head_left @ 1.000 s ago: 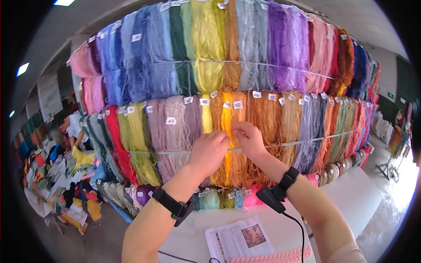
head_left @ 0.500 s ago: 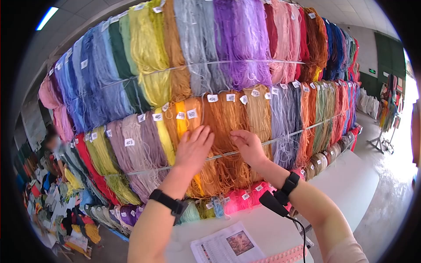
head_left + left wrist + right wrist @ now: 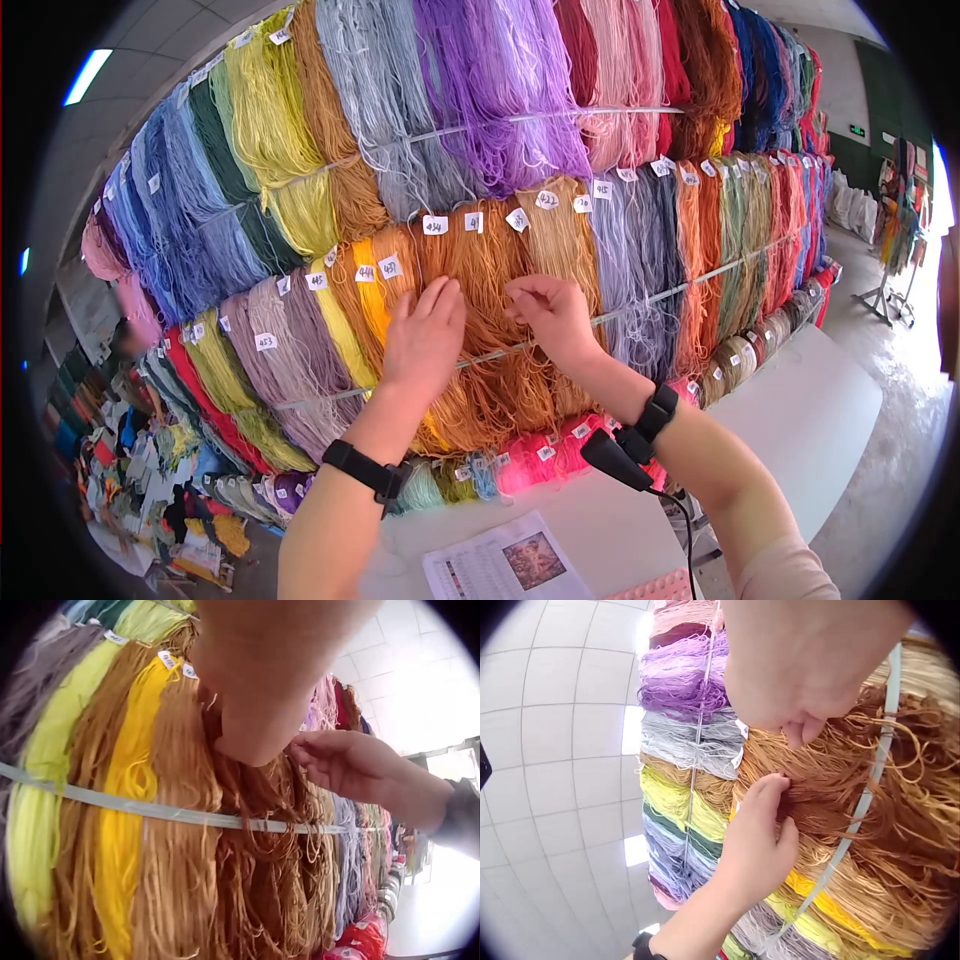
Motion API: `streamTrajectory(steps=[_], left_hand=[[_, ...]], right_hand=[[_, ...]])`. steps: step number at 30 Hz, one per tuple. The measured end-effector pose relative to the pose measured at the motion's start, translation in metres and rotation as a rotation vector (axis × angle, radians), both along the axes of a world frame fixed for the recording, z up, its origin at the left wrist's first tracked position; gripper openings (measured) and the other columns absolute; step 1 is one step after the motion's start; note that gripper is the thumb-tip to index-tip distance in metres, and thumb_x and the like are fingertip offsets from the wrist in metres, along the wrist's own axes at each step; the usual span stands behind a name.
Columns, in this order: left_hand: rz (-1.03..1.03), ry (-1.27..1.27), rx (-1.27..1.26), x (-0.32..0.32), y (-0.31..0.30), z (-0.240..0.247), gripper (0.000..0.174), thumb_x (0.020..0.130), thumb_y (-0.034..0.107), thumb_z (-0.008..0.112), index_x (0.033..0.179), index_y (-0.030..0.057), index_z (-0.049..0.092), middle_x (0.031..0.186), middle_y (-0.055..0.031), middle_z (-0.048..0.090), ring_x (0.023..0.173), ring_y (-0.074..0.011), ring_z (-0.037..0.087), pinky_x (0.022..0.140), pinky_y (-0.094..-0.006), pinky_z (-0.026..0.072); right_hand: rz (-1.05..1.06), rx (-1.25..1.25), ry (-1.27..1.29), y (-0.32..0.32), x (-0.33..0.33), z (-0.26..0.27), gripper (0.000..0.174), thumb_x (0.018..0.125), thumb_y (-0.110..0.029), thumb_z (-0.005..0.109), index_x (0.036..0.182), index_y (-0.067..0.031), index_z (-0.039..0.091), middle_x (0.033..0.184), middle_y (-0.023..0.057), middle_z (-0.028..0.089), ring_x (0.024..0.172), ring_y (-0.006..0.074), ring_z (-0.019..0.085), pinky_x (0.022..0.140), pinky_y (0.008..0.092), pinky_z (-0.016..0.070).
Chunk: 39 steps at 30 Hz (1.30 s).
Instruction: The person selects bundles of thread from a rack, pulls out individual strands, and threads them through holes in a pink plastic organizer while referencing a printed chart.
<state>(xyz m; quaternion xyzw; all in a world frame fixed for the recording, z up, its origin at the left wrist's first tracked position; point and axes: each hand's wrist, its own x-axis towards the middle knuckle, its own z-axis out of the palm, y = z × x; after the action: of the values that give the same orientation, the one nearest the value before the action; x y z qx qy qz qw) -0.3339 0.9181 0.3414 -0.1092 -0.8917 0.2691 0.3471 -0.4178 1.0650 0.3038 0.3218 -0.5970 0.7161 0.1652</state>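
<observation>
In the head view, brown-orange thread skeins [image 3: 483,290] with numbered paper tags hang in the middle row. My left hand [image 3: 425,335] rests on them with fingers fairly straight. Just to its right, my right hand [image 3: 555,318] has its fingers curled at the brown strands. The right wrist view shows the left hand [image 3: 757,847] touching the brown skeins [image 3: 825,795], with the right hand [image 3: 802,667] close above, fingertips bent against the thread. The left wrist view has the right hand [image 3: 360,765] with thumb and fingers together beside the strands; whether a strand is pinched is hard to tell.
A pale strap [image 3: 690,287] crosses the middle row. Yellow skeins [image 3: 371,300] hang to the left, blue-grey skeins [image 3: 640,250] to the right. Below stands a white table [image 3: 630,530] bearing a printed sheet [image 3: 505,565] and a pink strip [image 3: 655,586]. A garment rack [image 3: 890,240] stands far right.
The head view has turned toward the right side of the rack. Both hands have moved from the yellow skein to the brown skeins on its right, and the left hand's fingers have straightened.
</observation>
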Motion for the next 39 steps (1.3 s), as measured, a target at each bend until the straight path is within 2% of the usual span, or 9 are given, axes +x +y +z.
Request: streamTrajectory(steps=[5, 10, 14, 16, 19, 23, 27, 36, 39], left_hand=[[-0.04, 0.025, 0.014, 0.0, 0.005, -0.003, 0.041, 0.068, 0.004, 0.05, 0.108, -0.0039, 0.049, 0.118, -0.0112, 0.045, 0.116, -0.0219, 0.036, 0.095, -0.0361, 0.0275], [-0.118, -0.014, 0.102, 0.007, 0.013, -0.003, 0.041, 0.062, -0.001, 0.054, 0.103, -0.0052, 0.05, 0.116, -0.0123, 0.045, 0.115, -0.0232, 0.037, 0.095, -0.0372, 0.0284], [-0.28, -0.046, 0.269, 0.024, 0.021, 0.004, 0.032, 0.064, -0.004, 0.054, 0.096, -0.0041, 0.054, 0.108, -0.0133, 0.05, 0.105, -0.0254, 0.046, 0.087, -0.037, 0.0367], [-0.373, -0.066, 0.389, 0.027, 0.027, 0.004, 0.025, 0.068, -0.003, 0.053, 0.093, -0.0039, 0.055, 0.1, -0.0135, 0.054, 0.096, -0.0252, 0.052, 0.082, -0.0349, 0.041], [-0.442, -0.103, 0.799, 0.016, 0.036, 0.009, 0.018, 0.075, 0.0, 0.052, 0.092, -0.0022, 0.057, 0.091, -0.0104, 0.059, 0.086, -0.0195, 0.057, 0.075, -0.029, 0.0435], [-0.556, -0.324, 1.628, -0.001, 0.053, 0.025, 0.015, 0.083, 0.01, 0.048, 0.091, 0.0027, 0.059, 0.09, -0.0042, 0.059, 0.082, -0.0113, 0.056, 0.069, -0.0235, 0.0414], [-0.613, -0.515, 2.051, -0.023, 0.06, 0.031, 0.011, 0.083, 0.017, 0.052, 0.086, 0.0079, 0.058, 0.084, -0.0026, 0.059, 0.074, -0.0103, 0.053, 0.069, -0.0235, 0.041], [-0.593, -0.506, 2.077, -0.024, 0.06, 0.024, 0.017, 0.083, 0.018, 0.053, 0.093, 0.0047, 0.057, 0.091, -0.0035, 0.059, 0.085, -0.0127, 0.056, 0.072, -0.026, 0.045], [-0.497, -0.51, 2.06, -0.016, 0.056, 0.025, 0.023, 0.084, 0.018, 0.052, 0.102, 0.0033, 0.054, 0.1, -0.0068, 0.057, 0.092, -0.0127, 0.054, 0.075, -0.0254, 0.0446]], right_hand=[[-0.049, -0.008, -0.139, -0.005, -0.005, 0.017, 0.013, 0.077, -0.004, 0.052, 0.083, 0.0054, 0.059, 0.063, 0.0092, 0.06, 0.049, 0.0146, 0.06, 0.045, 0.0226, 0.046], [-0.029, 0.028, -0.185, -0.011, -0.016, 0.017, 0.013, 0.074, -0.005, 0.056, 0.081, 0.0056, 0.06, 0.062, 0.0098, 0.059, 0.048, 0.0148, 0.059, 0.043, 0.023, 0.0451], [0.032, -0.084, -0.23, 0.009, -0.013, 0.012, 0.008, 0.076, -0.005, 0.056, 0.078, 0.0019, 0.06, 0.06, 0.0036, 0.055, 0.048, 0.0083, 0.051, 0.04, 0.0182, 0.0399], [0.073, -0.121, -0.093, 0.014, -0.024, 0.003, 0.007, 0.076, -0.005, 0.055, 0.078, -0.0005, 0.06, 0.06, 0.0023, 0.054, 0.049, 0.007, 0.05, 0.042, 0.0184, 0.0397], [0.328, -0.209, -0.263, 0.03, -0.01, 0.021, 0.008, 0.076, -0.006, 0.055, 0.078, -0.0005, 0.06, 0.062, 0.0035, 0.056, 0.051, 0.0084, 0.052, 0.045, 0.0191, 0.0407], [0.624, -0.281, -0.414, 0.041, -0.004, 0.031, 0.01, 0.077, -0.007, 0.053, 0.081, -0.0001, 0.06, 0.066, 0.0063, 0.059, 0.053, 0.0103, 0.054, 0.049, 0.0197, 0.0427], [0.847, -0.268, -0.467, 0.049, -0.004, 0.035, 0.01, 0.08, -0.009, 0.052, 0.083, -0.0012, 0.059, 0.073, 0.0065, 0.061, 0.057, 0.0095, 0.055, 0.051, 0.0197, 0.0438], [0.733, -0.198, -0.475, 0.065, -0.027, 0.019, 0.009, 0.082, -0.011, 0.049, 0.082, -0.0058, 0.056, 0.069, 0.0026, 0.057, 0.055, 0.0089, 0.051, 0.05, 0.021, 0.0417], [0.45, -0.183, -0.589, 0.066, -0.027, 0.016, 0.006, 0.078, -0.005, 0.049, 0.082, -0.0038, 0.054, 0.07, 0.0059, 0.055, 0.058, 0.014, 0.052, 0.051, 0.0249, 0.0419]])
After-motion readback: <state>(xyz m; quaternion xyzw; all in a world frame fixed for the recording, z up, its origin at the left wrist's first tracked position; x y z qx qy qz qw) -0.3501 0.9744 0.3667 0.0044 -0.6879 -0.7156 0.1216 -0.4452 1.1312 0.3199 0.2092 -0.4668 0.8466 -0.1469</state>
